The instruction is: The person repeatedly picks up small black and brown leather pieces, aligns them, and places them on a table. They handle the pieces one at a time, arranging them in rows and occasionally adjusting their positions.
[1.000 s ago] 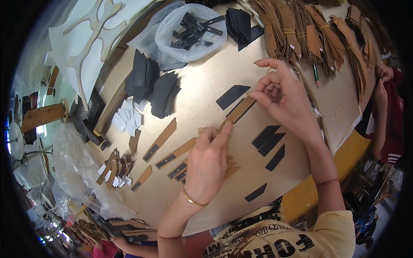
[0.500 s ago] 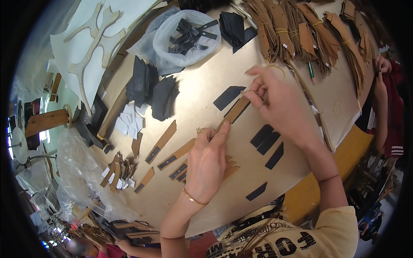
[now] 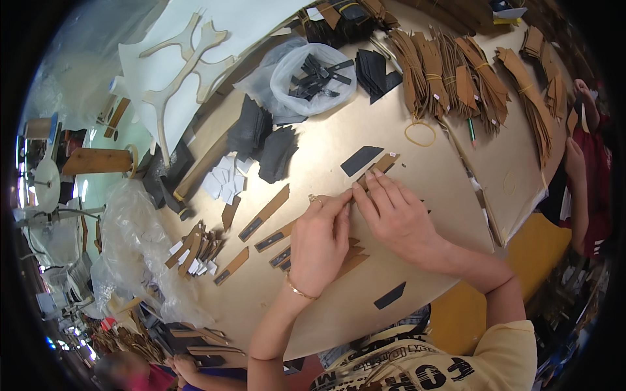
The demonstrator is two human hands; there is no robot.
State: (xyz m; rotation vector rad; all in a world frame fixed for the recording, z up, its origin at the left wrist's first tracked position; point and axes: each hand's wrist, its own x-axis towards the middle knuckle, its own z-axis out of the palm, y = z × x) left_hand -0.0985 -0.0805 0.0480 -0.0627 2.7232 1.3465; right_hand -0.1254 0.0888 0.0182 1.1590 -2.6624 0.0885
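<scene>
A brown leather-like strip (image 3: 386, 163), with a small white tag at its far end, lies slantwise on the table in front of me. My right hand (image 3: 411, 225) rests along it, fingers stretched out and tips pressing on its top. At the near end, my left hand (image 3: 318, 251) has thumb and forefinger closed together; the part of the strip between them is mostly hidden. Just beyond the strip is a flat black piece (image 3: 362, 160). Left of my left hand are several brown strips with black end patches (image 3: 264, 214), some partly covered by the hand.
Black pieces are stacked (image 3: 277, 153) beside white tags (image 3: 225, 179). Behind them stands a clear bag of black parts (image 3: 313, 81). Bundled brown strips (image 3: 433, 75) and a rubber band (image 3: 420, 133) lie at far right. A single black piece (image 3: 390, 295) sits near the front edge.
My right hand has come down from the strip's far end to lie flat along it, uncovering the tag. It now hides most of the black pieces on the right. The view has shifted slightly.
</scene>
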